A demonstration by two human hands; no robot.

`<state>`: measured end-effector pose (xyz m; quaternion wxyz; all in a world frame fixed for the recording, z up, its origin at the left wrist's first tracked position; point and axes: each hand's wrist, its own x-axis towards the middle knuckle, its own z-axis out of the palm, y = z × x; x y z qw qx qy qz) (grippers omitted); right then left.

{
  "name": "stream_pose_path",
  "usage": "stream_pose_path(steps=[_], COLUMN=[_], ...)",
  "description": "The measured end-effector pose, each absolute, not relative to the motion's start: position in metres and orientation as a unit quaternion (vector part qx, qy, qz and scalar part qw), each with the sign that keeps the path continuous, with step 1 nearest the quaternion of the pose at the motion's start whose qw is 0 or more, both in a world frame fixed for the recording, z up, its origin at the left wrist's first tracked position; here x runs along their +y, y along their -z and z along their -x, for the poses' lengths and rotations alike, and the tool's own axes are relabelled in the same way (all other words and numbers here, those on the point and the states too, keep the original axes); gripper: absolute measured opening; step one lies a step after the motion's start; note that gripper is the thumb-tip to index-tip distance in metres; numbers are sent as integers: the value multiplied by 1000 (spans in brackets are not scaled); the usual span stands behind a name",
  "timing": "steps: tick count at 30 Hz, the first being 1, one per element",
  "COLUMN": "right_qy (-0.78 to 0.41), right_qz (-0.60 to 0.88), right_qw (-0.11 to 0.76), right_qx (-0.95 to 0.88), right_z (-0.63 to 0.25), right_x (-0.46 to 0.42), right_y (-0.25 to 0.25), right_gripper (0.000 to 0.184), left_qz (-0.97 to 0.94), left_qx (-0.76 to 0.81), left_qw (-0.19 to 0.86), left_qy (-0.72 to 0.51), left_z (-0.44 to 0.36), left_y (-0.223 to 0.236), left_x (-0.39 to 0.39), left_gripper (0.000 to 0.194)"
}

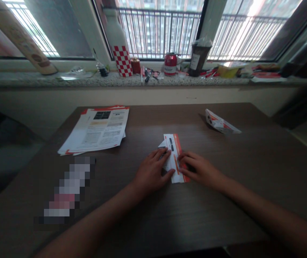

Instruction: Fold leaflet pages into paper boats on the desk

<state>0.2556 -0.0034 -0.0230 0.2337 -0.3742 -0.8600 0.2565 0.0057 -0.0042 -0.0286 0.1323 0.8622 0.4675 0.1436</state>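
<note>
A folded strip of printed paper (174, 143), white with orange bands, lies near the middle of the table. Part of it juts out on its left side as a pale corner. My left hand (152, 170) rests on the paper's left side, fingers spread and stretched out, the thumb near its lower part. From the right, my right hand (200, 168) has its bent fingers and thumb at the paper's right edge, closed on it. Farther back on the right sits another folded paper piece (221, 123), white and orange, partly raised off the table.
A stack of printed sheets (102, 129) lies at the table's back left. In front of it is a blurred-out, pixelated object (67, 190). On the windowsill (89, 81) behind stand a checkered bottle (123, 59), a red can (170, 64), a dark cup (196, 59) and small clutter.
</note>
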Motion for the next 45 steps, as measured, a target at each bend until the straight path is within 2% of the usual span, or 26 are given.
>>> stream_pose_path(steps=[6, 16, 30, 37, 45], right_qy=[-262, -247, -274, -283, -254], right_qz=[416, 455, 416, 412, 398], right_qw=[281, 258, 217, 207, 203], right_qx=[-824, -816, -839, -841, -858], right_z=[-242, -233, -247, -254, -254], right_x=[34, 56, 11, -16, -20], right_y=[25, 28, 25, 26, 22], right_gripper=[2, 9, 13, 27, 25], left_qz=[-865, -863, -868, -868, -874], left_qx=[467, 468, 459, 462, 456], left_qw=[140, 147, 146, 138, 123], left_qy=[-120, -121, -122, -117, -115], left_z=[-4, -3, -3, -2, -2], left_y=[27, 30, 33, 35, 35], left_x=[-5, -6, -6, -7, -7], left_gripper=[72, 71, 72, 73, 72])
